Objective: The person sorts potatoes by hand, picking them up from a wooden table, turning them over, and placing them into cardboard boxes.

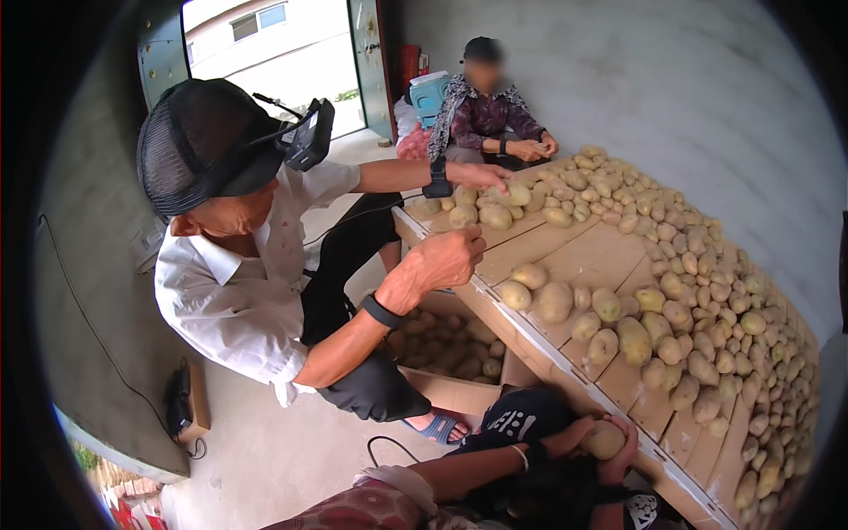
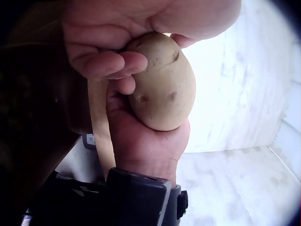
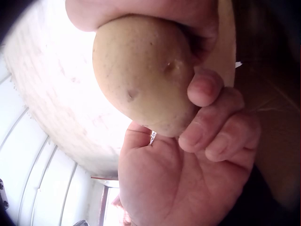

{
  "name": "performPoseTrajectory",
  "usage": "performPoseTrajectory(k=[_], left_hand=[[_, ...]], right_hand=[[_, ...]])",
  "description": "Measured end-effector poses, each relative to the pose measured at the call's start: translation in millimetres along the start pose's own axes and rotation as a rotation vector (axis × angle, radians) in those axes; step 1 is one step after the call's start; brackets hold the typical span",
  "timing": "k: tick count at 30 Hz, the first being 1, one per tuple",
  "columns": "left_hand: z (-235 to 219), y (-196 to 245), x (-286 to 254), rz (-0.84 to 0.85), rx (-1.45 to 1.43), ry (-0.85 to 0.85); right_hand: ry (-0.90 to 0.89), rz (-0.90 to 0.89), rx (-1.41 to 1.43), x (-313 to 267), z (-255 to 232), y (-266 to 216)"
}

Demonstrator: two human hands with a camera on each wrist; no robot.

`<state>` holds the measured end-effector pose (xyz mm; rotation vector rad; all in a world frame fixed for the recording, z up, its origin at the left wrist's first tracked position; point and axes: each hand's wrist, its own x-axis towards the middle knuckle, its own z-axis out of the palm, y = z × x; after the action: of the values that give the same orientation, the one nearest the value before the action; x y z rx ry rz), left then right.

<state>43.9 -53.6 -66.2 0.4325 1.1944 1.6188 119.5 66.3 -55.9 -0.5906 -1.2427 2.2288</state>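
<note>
A pale yellow potato is held between my two hands, just off the table's near edge in the head view. My left hand grips one end of it, and my right hand grips the opposite end. The left wrist view shows the potato with small dark eyes and a short crease on its skin. In the right wrist view, curled fingertips of my left hand press against the potato, while my right hand covers its top.
Many potatoes lie spread over a slatted tabletop with a pale edge strip. Below stands a cardboard box of potatoes. A person in a white shirt sits at left; another person sits at the far end.
</note>
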Motion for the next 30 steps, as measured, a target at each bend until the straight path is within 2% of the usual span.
performPoseTrajectory(k=[2,7,10,12,14,17,20,23,26,27,28,30], left_hand=[[2,5,-4,0.018,0.036,-0.019],[-10,-28,19,-0.099,-0.047,0.058],[-4,-8,6,-0.112,0.012,0.005],[-4,-3,0,-0.125,0.005,0.015],[-1,0,-2,-0.154,-0.011,0.031],[-2,1,-2,-0.098,0.022,0.009],[4,18,-9,-0.048,0.190,-0.014],[-2,19,-6,-0.096,0.199,0.029],[13,41,-17,-0.068,0.295,0.000],[3,36,-13,-0.041,0.301,-0.078],[3,34,-16,-0.055,0.303,-0.081],[11,34,-19,0.030,0.302,-0.003]], right_hand=[[-0.032,0.042,0.037,2,-6,4],[-0.036,0.015,0.012,-4,4,-3],[-0.004,-0.045,-0.006,-2,-1,-2],[-0.016,0.107,0.086,-4,2,-4],[-0.013,0.133,0.151,-7,4,-6],[-0.123,-0.044,-0.091,-4,-7,-2],[-0.218,-0.110,-0.288,-14,-11,-16],[-0.252,-0.189,-0.415,-20,-16,-14],[-0.250,-0.172,-0.558,-31,-15,-33],[-0.286,-0.134,-0.528,-29,-18,-32],[-0.276,-0.126,-0.522,-32,-19,-31],[-0.390,0.031,-0.393,-35,-17,-35]])
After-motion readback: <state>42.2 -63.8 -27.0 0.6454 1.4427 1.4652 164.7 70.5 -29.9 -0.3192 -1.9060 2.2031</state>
